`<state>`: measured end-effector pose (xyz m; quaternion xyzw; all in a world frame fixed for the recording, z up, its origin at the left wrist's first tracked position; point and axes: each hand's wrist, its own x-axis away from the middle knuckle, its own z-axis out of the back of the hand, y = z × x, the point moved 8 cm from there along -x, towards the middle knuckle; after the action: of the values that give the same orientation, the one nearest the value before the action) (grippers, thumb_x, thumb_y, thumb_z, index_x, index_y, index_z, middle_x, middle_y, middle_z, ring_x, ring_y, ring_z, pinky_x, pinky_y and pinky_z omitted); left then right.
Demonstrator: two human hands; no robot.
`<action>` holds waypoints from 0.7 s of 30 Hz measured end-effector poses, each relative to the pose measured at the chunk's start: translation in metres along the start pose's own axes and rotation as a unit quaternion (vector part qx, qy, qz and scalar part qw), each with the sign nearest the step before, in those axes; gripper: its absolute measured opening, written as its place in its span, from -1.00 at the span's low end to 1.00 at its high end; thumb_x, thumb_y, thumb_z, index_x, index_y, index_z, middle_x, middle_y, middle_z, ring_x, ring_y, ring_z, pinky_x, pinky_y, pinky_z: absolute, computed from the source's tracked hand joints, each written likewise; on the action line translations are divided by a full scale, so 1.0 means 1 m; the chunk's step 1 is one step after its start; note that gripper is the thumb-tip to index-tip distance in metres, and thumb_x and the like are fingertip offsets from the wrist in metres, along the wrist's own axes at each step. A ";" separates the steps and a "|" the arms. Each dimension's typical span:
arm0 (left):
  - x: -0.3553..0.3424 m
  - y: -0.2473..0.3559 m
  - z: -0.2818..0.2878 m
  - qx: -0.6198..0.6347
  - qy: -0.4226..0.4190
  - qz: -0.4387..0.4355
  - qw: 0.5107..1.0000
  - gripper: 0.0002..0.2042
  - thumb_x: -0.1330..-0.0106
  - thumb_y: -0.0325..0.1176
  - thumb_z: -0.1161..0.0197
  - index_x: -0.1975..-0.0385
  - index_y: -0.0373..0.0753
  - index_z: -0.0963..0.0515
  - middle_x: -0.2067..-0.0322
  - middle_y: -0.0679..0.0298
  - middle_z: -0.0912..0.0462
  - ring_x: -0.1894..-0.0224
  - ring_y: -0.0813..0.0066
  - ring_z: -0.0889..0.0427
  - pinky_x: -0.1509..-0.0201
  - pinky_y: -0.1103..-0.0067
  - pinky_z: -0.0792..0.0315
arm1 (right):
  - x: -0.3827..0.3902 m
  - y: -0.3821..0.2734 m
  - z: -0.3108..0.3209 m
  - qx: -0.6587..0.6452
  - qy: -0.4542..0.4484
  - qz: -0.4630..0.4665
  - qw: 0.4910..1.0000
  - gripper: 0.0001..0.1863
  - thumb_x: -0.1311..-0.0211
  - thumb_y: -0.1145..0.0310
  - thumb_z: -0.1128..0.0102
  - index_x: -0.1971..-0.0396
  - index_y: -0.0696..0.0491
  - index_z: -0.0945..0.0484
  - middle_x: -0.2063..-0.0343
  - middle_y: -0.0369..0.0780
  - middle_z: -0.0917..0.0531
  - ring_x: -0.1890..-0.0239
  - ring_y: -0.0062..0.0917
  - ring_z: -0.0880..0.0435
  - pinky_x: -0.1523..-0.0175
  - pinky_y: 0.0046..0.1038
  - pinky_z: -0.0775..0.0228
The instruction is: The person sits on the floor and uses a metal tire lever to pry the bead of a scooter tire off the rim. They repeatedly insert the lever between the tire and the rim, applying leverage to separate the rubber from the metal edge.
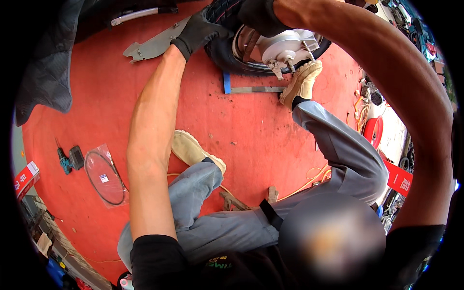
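A motor-scooter wheel (pixel 285 46) with a black tyre (pixel 223 57) and a silver hub stands tilted on the red floor at the far side. My left hand (pixel 200 33), in a dark glove, grips the tyre's left edge, thumb toward the rim. My right hand (pixel 261 18), gloved too, is closed at the upper part of the tyre; its fingertips are largely hidden against the dark rubber. An axle with a nut (pixel 289 63) sticks out of the hub toward me. My right shoe (pixel 302 82) rests against the wheel's lower edge.
A grey metal bar with a blue end (pixel 253 90) lies below the wheel, a flat grey plate (pixel 157 44) left of it. A cordless drill (pixel 65 159) and a bagged cable (pixel 104 176) lie at left. Dark padded fabric (pixel 46 72) hangs far left; an orange cord (pixel 309 179) crosses the floor.
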<state>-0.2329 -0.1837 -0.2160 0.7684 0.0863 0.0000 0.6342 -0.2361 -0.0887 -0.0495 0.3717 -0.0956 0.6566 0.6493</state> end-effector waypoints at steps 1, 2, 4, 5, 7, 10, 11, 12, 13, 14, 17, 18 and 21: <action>0.002 0.003 0.006 -0.031 0.005 0.003 0.999 -0.36 0.00 -0.61 -0.46 -0.21 -0.34 -0.53 -0.06 0.23 -0.71 -0.06 0.47 -0.66 -0.21 0.50 -0.53 | 0.002 -0.012 0.001 0.005 0.000 0.019 1.000 -0.51 -0.16 0.26 -0.41 -0.14 -0.07 -0.66 -0.21 -0.17 -0.58 -0.29 -0.37 -0.50 -0.32 -0.39 -0.34; 0.005 0.007 0.013 -0.063 0.009 0.007 0.998 -0.36 0.00 -0.61 -0.46 -0.21 -0.34 -0.53 -0.06 0.23 -0.71 -0.06 0.46 -0.66 -0.21 0.50 -0.53 | 0.002 -0.024 0.001 0.009 0.001 0.038 0.999 -0.60 -0.18 0.25 -0.40 -0.05 -0.06 -0.72 -0.08 -0.13 -0.67 -0.16 -0.28 -0.63 -0.19 -0.33 -0.48; -0.001 0.012 0.001 -0.045 0.010 -0.018 0.999 -0.41 0.01 -0.53 -0.52 -0.13 -0.36 -0.57 0.04 0.21 -0.74 0.05 0.47 -0.68 -0.10 0.53 -0.57 | 0.019 -0.030 -0.011 -0.071 -0.006 -0.009 0.997 -0.70 -0.21 0.25 -0.39 0.07 -0.02 -0.77 0.07 -0.09 -0.77 0.00 -0.18 -0.76 -0.05 -0.26 -0.62; -0.004 0.014 -0.002 -0.038 0.011 -0.030 0.999 -0.43 0.01 -0.49 -0.55 -0.09 -0.37 -0.58 0.10 0.20 -0.76 0.10 0.48 -0.70 -0.05 0.54 -0.59 | 0.023 -0.032 -0.024 -0.160 0.008 -0.063 0.985 -0.71 -0.21 0.26 -0.39 0.10 0.02 -0.76 0.09 -0.08 -0.77 0.02 -0.17 -0.77 -0.03 -0.26 -0.61; -0.003 0.010 -0.002 -0.009 -0.003 -0.009 1.000 -0.43 0.02 -0.53 -0.55 -0.09 -0.38 -0.58 0.10 0.20 -0.76 0.11 0.48 -0.70 -0.02 0.54 -0.60 | 0.021 -0.061 -0.058 -0.182 -0.018 -0.032 0.983 -0.73 -0.21 0.27 -0.38 0.13 0.03 -0.77 0.16 -0.10 -0.78 0.09 -0.20 -0.78 0.01 -0.27 -0.62; -0.008 0.009 -0.004 0.022 -0.016 -0.002 1.000 -0.43 0.04 -0.58 -0.55 -0.08 -0.39 -0.58 0.11 0.20 -0.76 0.13 0.49 -0.70 0.00 0.54 -0.61 | 0.037 -0.104 -0.123 -0.064 -0.114 0.115 0.985 -0.77 -0.18 0.31 -0.37 0.17 -0.01 -0.78 0.28 -0.18 -0.80 0.19 -0.29 -0.81 0.09 -0.33 -0.64; -0.005 0.005 -0.001 0.024 -0.013 0.005 1.000 -0.42 0.05 -0.60 -0.55 -0.08 -0.39 -0.58 0.11 0.20 -0.76 0.14 0.49 -0.70 0.01 0.54 -0.61 | 0.043 -0.111 -0.138 -0.096 -0.120 0.111 0.982 -0.79 -0.17 0.34 -0.37 0.18 -0.01 -0.77 0.32 -0.20 -0.80 0.21 -0.31 -0.81 0.12 -0.34 -0.64; -0.002 0.006 0.001 0.029 -0.007 0.005 1.000 -0.42 0.05 -0.60 -0.55 -0.09 -0.39 -0.58 0.12 0.20 -0.76 0.14 0.49 -0.70 0.02 0.54 -0.62 | 0.059 -0.116 -0.145 -0.232 -0.094 0.019 0.968 -0.81 -0.16 0.38 -0.36 0.20 0.00 -0.75 0.34 -0.20 -0.79 0.22 -0.31 -0.81 0.15 -0.34 -0.62; -0.001 0.009 -0.003 0.036 -0.006 0.005 0.999 -0.42 0.05 -0.60 -0.55 -0.09 -0.39 -0.58 0.13 0.21 -0.76 0.15 0.50 -0.71 0.02 0.54 -0.62 | 0.068 -0.129 -0.174 -0.361 -0.051 -0.090 0.927 -0.84 -0.20 0.38 -0.32 0.23 0.04 -0.72 0.39 -0.21 -0.75 0.29 -0.34 -0.77 0.21 -0.34 -0.57; -0.001 0.010 -0.005 0.042 -0.004 0.003 0.999 -0.42 0.04 -0.61 -0.55 -0.09 -0.39 -0.57 0.14 0.21 -0.76 0.16 0.50 -0.71 0.03 0.54 -0.62 | 0.076 -0.139 -0.190 -0.544 -0.047 -0.211 0.811 -0.86 -0.23 0.37 -0.28 0.26 0.07 -0.69 0.43 -0.23 -0.71 0.36 -0.38 -0.71 0.26 -0.34 -0.52; 0.005 0.012 -0.001 0.031 -0.006 -0.003 1.000 -0.41 0.03 -0.62 -0.54 -0.11 -0.40 -0.57 0.13 0.19 -0.77 0.16 0.49 -0.72 0.01 0.55 -0.62 | 0.104 -0.179 -0.174 -0.837 0.031 -0.429 0.340 -0.80 -0.34 0.33 -0.16 0.37 0.17 -0.57 0.52 -0.28 -0.55 0.50 -0.58 -0.44 0.36 -0.37 -0.32; 0.002 0.012 -0.006 0.031 -0.002 -0.002 1.000 -0.41 0.03 -0.62 -0.54 -0.11 -0.40 -0.56 0.13 0.19 -0.77 0.16 0.49 -0.72 0.00 0.55 -0.63 | 0.098 -0.197 -0.197 -0.854 0.075 -0.425 0.290 -0.80 -0.34 0.32 -0.18 0.33 0.17 -0.56 0.52 -0.31 -0.55 0.51 -0.62 -0.44 0.37 -0.40 -0.33; 0.002 0.014 -0.005 0.028 0.011 0.001 1.000 -0.39 0.03 -0.63 -0.53 -0.14 -0.39 -0.55 0.12 0.19 -0.77 0.15 0.49 -0.73 -0.03 0.55 -0.63 | 0.086 -0.221 -0.201 -0.867 0.134 -0.421 0.230 -0.81 -0.37 0.30 -0.17 0.27 0.14 -0.56 0.54 -0.33 -0.52 0.52 -0.67 -0.42 0.38 -0.44 -0.33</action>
<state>-0.2294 -0.1807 -0.2020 0.7861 0.0924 0.0073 0.6112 -0.0950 0.1314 -0.2179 -0.5247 -0.3478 -0.1555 0.7613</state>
